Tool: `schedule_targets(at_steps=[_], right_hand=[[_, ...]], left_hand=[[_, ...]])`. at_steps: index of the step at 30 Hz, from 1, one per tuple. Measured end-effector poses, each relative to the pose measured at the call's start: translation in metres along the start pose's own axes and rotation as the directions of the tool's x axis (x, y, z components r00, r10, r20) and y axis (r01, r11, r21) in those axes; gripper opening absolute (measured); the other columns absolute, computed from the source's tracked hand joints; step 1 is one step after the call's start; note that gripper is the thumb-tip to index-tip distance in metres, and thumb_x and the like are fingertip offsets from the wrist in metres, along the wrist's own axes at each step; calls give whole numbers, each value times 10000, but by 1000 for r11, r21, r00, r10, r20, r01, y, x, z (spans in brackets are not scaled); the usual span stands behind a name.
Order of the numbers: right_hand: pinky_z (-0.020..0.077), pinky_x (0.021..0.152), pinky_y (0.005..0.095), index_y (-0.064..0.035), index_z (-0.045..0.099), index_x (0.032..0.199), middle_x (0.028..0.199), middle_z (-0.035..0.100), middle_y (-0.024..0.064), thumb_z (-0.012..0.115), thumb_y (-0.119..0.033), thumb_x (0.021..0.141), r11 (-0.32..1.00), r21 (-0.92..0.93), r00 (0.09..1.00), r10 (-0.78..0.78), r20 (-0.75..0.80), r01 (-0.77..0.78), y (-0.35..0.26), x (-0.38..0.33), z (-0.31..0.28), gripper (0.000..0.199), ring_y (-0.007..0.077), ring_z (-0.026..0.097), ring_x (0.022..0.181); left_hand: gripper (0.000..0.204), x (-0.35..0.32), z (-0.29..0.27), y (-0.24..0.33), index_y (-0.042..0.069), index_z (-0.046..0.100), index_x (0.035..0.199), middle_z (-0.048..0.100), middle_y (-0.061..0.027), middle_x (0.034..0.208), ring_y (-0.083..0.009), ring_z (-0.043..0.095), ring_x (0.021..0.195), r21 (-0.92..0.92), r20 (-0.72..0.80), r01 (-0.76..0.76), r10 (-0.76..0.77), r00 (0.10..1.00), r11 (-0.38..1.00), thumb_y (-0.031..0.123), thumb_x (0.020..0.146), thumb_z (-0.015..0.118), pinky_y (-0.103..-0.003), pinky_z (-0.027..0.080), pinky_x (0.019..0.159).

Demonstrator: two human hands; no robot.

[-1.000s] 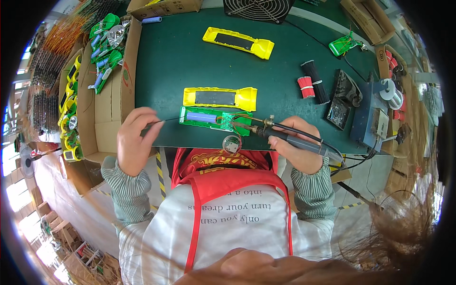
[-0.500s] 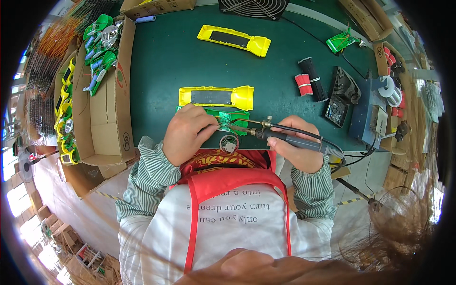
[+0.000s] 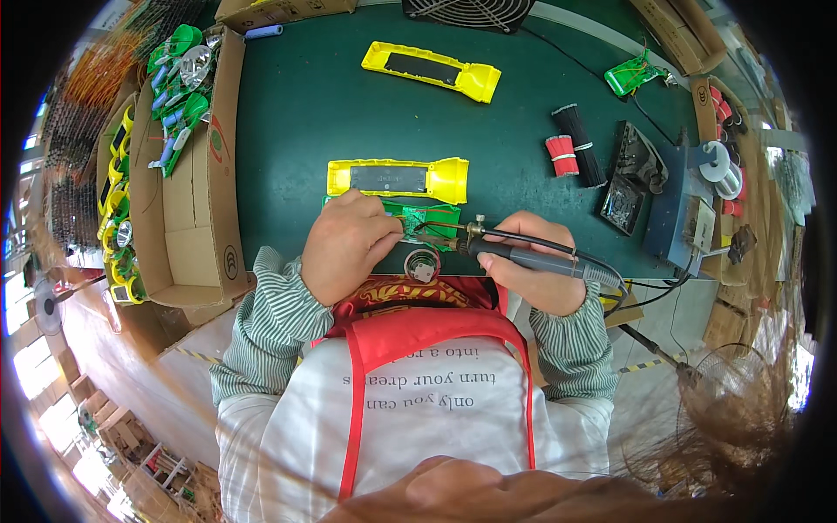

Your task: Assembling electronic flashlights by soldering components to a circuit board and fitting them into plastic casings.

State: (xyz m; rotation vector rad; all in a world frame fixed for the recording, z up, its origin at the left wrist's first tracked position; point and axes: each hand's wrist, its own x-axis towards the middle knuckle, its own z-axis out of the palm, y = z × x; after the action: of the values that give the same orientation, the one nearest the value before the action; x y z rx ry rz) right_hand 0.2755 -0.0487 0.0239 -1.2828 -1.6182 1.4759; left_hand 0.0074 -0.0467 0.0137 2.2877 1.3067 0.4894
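My right hand [image 3: 545, 261] is wrapped round a grey soldering iron [image 3: 532, 258], which has a black solder-feed tube and a brass fitting along it. The iron's tip points left, at the small circuit board [image 3: 410, 220] in a green flashlight housing [image 3: 446, 213]. My left hand [image 3: 353, 240] lies over the housing's left part, thumb and fingers pinched at the board's edge; what they hold is hidden. Thin wires show by the board. Just below the housing is a round lamp head [image 3: 422, 265]. A yellow flashlight shell [image 3: 446, 180] with a dark panel lies directly beyond.
Another yellow shell [image 3: 478, 83] lies farther back. Left stands a cardboard box [image 3: 228, 166] with green flashlight parts on its far end. To the right are red and black wire bundles [image 3: 562, 155], a black tray [image 3: 617, 212] and a blue soldering machine [image 3: 667, 205] with a solder reel [image 3: 720, 172].
My right hand and the soldering iron have shifted slightly left, with the tip still at the board. My left hand stays almost in place.
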Motion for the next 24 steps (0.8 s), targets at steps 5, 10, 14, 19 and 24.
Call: schedule_targets(at_steps=[5,10,14,19,24], right_hand=[[472,538,266,-13,618,838,678,639,62,751,-127,762,999,-49,1000,-21,-22,20,-4,-1,3,190,101,592,589],[455,534,222,11,635,851,686,659,30,748,-54,735,993,-96,997,-70,-20,67,-5,-3,4,175,46,575,609],[457,534,223,15,632,857,687,659,29,753,-53,738,998,-33,998,-49,-37,47,-8,-4,-1,182,46,574,602],[515,593,239,37,611,929,778,673,77,718,4,780,999,42,998,-24,-56,26,-8,-5,-12,186,97,637,682],[519,627,248,30,603,944,785,671,81,713,-18,810,975,211,986,-39,-161,73,-6,-2,-11,179,108,638,704]], left_hand=[[86,1,-2,-2,82,702,814,570,-57,767,-265,548,807,26,44,-15,13,999,1000,103,732,712,-391,456,707],[95,1,-2,-2,89,706,817,566,-59,764,-269,544,806,49,68,-36,33,997,998,103,724,715,-391,457,705],[94,3,0,-5,91,710,812,565,-64,759,-271,542,802,37,72,-41,38,997,998,103,720,723,-392,461,698],[101,7,-1,-8,92,718,815,567,-66,755,-270,540,798,39,70,-37,34,997,999,101,716,731,-393,464,696],[49,7,-10,-5,95,675,756,542,-82,747,-292,536,795,90,57,-83,78,995,993,128,730,700,-406,458,688]])
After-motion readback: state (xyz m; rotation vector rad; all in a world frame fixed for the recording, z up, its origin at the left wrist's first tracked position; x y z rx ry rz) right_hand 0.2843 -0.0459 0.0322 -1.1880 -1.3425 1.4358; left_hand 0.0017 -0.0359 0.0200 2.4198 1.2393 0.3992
